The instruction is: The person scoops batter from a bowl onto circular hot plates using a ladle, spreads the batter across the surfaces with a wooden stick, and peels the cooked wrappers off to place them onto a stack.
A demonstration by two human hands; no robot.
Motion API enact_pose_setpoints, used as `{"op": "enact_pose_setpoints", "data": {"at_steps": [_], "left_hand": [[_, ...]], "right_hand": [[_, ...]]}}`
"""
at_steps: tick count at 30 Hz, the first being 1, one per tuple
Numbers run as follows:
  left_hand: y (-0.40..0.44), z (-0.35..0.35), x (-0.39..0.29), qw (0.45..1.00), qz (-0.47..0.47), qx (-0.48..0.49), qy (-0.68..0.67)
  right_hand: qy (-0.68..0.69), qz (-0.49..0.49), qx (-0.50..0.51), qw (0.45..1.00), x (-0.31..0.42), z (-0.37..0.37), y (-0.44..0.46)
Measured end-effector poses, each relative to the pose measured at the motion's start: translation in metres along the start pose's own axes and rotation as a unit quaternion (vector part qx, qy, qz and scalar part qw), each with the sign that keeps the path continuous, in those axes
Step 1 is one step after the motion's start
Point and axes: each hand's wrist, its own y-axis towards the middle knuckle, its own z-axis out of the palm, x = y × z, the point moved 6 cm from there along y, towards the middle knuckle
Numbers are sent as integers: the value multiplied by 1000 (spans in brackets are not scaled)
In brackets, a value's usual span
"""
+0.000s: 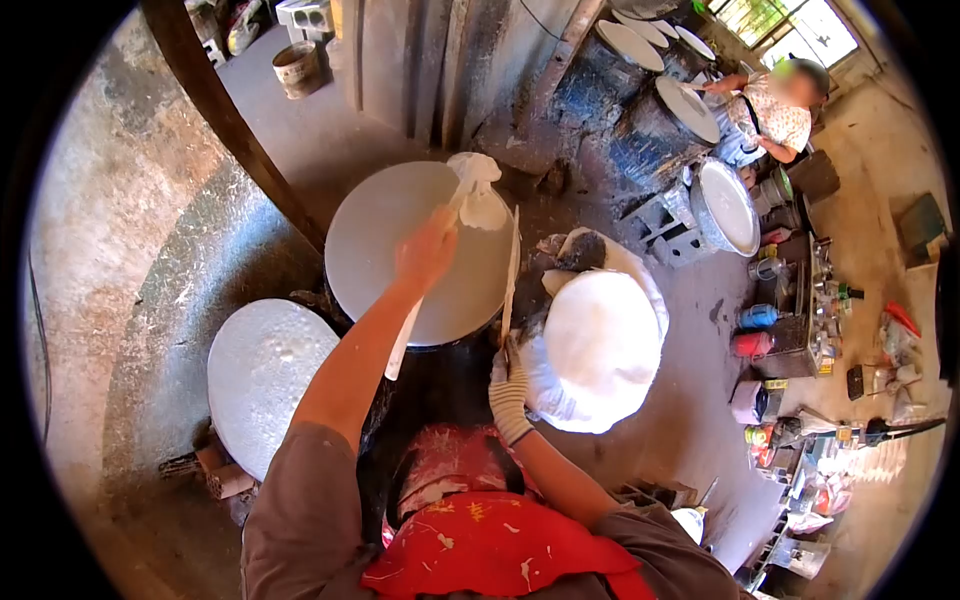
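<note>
Stick [403, 345] in left hand [426, 252], vat [438, 344] of pale liquid [385, 225]

I have 1 vat [440, 343] straight ahead, my left hand [428, 250] over it, my right hand [510, 393] just beside its near right edge. Another vat [213, 395] lies left, nearer me; a bundle [603, 340] lies right. Farther off to the right, a basin [702, 214] rests on blocks [673, 205] before drums [630, 150], a person [785, 115] beside them. The desk [795, 342] is far right.
</note>
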Motion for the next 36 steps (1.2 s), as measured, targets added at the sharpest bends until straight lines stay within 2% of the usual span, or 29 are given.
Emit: {"op": "enact_pose_setpoints", "data": {"at_steps": [1, 2, 3, 4, 5, 6, 8, 10, 11, 13, 14, 16, 17, 18, 19, 21, 23, 25, 27, 28, 29, 31, 33, 35, 36], "left_hand": [[9, 0, 0, 1000, 10, 10, -25], [14, 1, 1, 1000, 12, 11, -25], [13, -1, 3, 999, 21, -27, -15], [12, -2, 7, 997, 29, -68, -4], [15, 14, 27, 997, 28, -66, -6], [17, 40, 66, 998, -27, -47, 44], [16, 39, 84, 992, -82, -27, 92], [3, -5, 56, 998, -52, -40, 18], [-2, -6, 60, 998, -51, -39, 17], [-12, -8, 83, 989, -136, -36, -49], [-14, -10, 86, 989, -135, -36, -51], [-19, -23, 88, 986, -156, -57, -26], [-22, -31, 87, 986, -154, -57, -27], [-24, -38, 86, 982, -175, -55, -54], [-24, -40, 88, 975, -199, -51, -80], [-27, -42, 91, 975, -200, -59, -75], [-26, -41, 87, 976, -195, -67, -66], [-29, -44, 83, 969, -230, -44, -78], [-32, -43, 85, 967, -234, -55, -80], [-34, -42, 88, 965, -238, -62, -85], [-37, -40, 89, 966, -237, -63, -81], [-43, -40, 93, 960, -249, -99, -79], [-51, -39, 101, 958, -243, -126, -80], [-58, -47, 102, 956, -238, -154, -80], [-61, -51, 101, 946, -266, -153, -104]], "right_hand": [[-3, -1, -11, 1000, 4, 6, 2], [-36, -69, -42, 996, 16, 8, 5], [-71, -132, -73, 986, 41, 7, 1], [-28, -111, -37, 993, 76, 10, 0], [-29, -110, -37, 993, 89, 17, 5], [-9, -89, -32, 996, 95, 27, 9], [10, -67, -28, 997, 112, 45, 24], [22, -62, -8, 998, 131, 64, 46], [21, -61, -9, 998, 135, 76, 61], [-4, -42, 20, 999, 134, 100, 86], [-4, -42, 19, 999, 134, 98, 91], [-123, -84, 2, 989, 141, 83, 97], [-91, -163, -34, 982, 137, 64, 90], [-79, -75, -28, 994, 124, 44, 84], [115, -45, -57, 991, 124, 26, 68], [50, -39, -66, 996, 99, 16, 65], [-83, -91, -20, 992, 104, 26, 62], [-87, -75, -5, 993, 101, 45, 74], [-63, -60, 47, 995, 113, 64, 80], [-91, -16, 81, 992, 114, 74, 83], [-87, -16, 82, 993, 119, 75, 81], [-145, -146, 79, 975, 137, 76, 77], [-143, -174, 56, 973, 146, 46, 76], [-188, -20, 78, 979, 123, 13, 91], [-186, -23, 83, 979, 122, 7, 98]]}}
